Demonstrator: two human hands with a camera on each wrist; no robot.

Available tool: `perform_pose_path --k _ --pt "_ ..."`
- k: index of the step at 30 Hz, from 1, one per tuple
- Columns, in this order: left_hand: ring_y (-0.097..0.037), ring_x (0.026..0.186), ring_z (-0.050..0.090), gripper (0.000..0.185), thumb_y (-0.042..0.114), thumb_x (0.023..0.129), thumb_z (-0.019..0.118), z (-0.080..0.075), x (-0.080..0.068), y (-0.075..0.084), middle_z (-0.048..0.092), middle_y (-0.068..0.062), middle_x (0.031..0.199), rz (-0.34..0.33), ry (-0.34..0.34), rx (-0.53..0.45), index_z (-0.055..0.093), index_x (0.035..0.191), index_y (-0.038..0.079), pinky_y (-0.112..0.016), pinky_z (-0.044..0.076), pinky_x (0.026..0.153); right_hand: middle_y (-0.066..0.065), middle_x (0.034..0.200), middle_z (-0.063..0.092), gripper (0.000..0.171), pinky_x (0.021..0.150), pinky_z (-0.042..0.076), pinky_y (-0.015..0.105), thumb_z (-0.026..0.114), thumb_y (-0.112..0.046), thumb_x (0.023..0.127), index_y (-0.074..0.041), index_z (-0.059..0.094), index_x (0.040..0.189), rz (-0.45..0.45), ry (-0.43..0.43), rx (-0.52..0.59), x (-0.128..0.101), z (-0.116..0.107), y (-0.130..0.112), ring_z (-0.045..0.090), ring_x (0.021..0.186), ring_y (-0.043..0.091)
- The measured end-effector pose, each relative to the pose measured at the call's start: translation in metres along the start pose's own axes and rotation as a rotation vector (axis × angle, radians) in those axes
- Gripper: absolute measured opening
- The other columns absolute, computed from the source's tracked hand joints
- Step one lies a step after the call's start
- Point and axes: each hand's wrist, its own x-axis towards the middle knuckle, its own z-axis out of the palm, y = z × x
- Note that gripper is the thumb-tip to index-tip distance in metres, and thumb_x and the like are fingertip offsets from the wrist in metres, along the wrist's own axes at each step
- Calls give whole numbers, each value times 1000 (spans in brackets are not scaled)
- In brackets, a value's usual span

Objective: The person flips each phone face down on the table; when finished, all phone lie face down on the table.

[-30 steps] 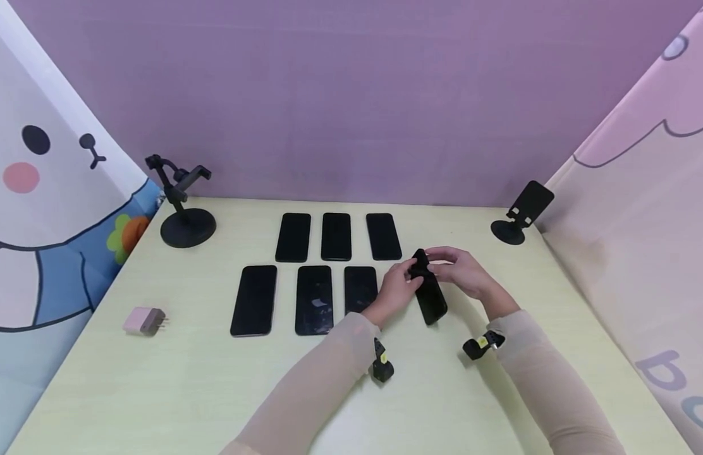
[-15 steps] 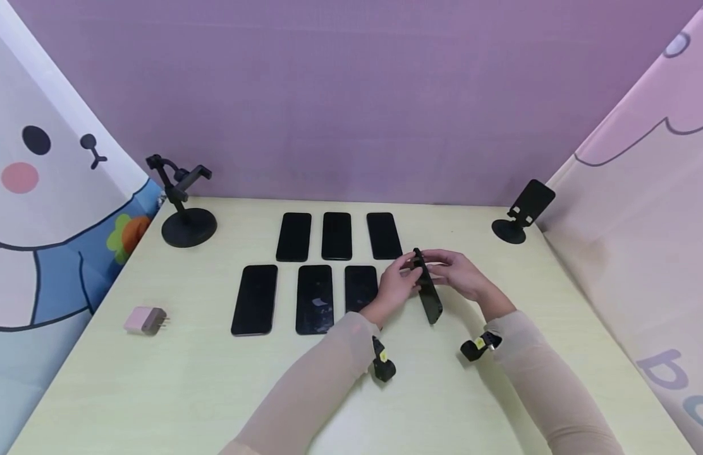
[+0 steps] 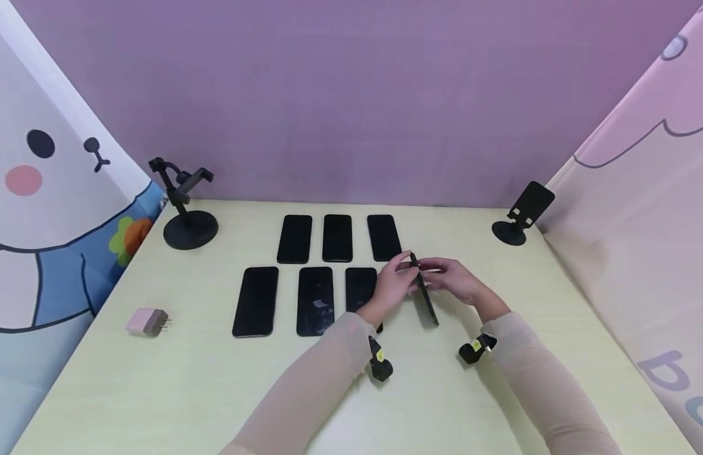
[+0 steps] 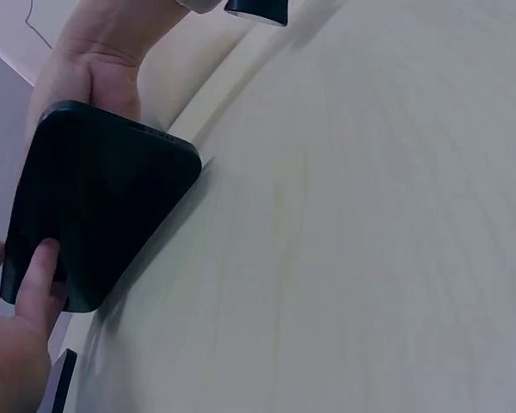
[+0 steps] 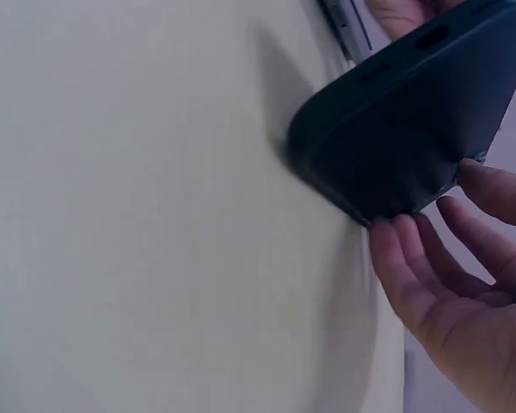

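Note:
A black smartphone (image 3: 425, 297) stands tilted nearly edge-on above the right half of the table, its long side low over the surface. My left hand (image 3: 390, 283) pinches its far end from the left. In the left wrist view the left thumb (image 4: 41, 274) presses on the broad dark face of the phone (image 4: 112, 189). On the opposite side is my right hand (image 3: 456, 281). The right wrist view has its spread, relaxed fingertips (image 5: 387, 232) touching the lower edge and dark broad side of the phone (image 5: 413, 120).
Three phones lie in a back row, including the middle one (image 3: 337, 237). Three more form a front row, the rightmost phone (image 3: 361, 285) partly behind my left wrist. Black phone stands rise at the left (image 3: 190, 230) and right (image 3: 530, 202). A charger plug (image 3: 145, 321) lies left.
Both hands have turned the phone from screen showing to almost edge-on. The left hand kept its hold at the far end while the right stayed against the other side.

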Motion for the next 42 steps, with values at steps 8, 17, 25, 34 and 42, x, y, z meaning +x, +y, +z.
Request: perform_pose_path --k 8,17,25,34,42 --pt "-20 88 68 44 1 92 64 -6 2 -1 64 -14 109 27 -4 177 55 135 -2 -28 56 66 33 132 48 45 92 49 41 57 1 95 15 43 136 31 31 -144 2 -4 10 55 114 32" --pt "-11 65 62 47 1 88 71 -11 5 -3 66 -10 93 69 -27 524 57 132 -5 -21 52 55 28 125 53 48 89 49 42 68 -3 90 9 51 133 80 88 -318 4 -5 13 51 115 41" --pt "-16 79 66 43 10 85 77 -12 7 -3 70 -10 98 106 6 741 63 124 -1 -25 52 73 27 118 55 49 84 49 39 72 -1 86 8 54 131 85 118 -358 6 -4 12 53 109 40" --pt "-28 112 57 43 16 87 75 -12 9 -2 63 -16 120 94 -5 885 63 126 0 -33 44 96 25 114 57 49 84 47 41 74 -4 85 6 56 130 97 148 -422 5 -1 8 54 107 38" --pt "-27 116 56 43 16 88 75 -11 10 0 63 -14 123 87 -16 898 63 126 0 -33 43 98 25 116 56 49 87 46 43 74 -5 86 4 56 131 121 164 -441 6 -1 9 53 108 37"
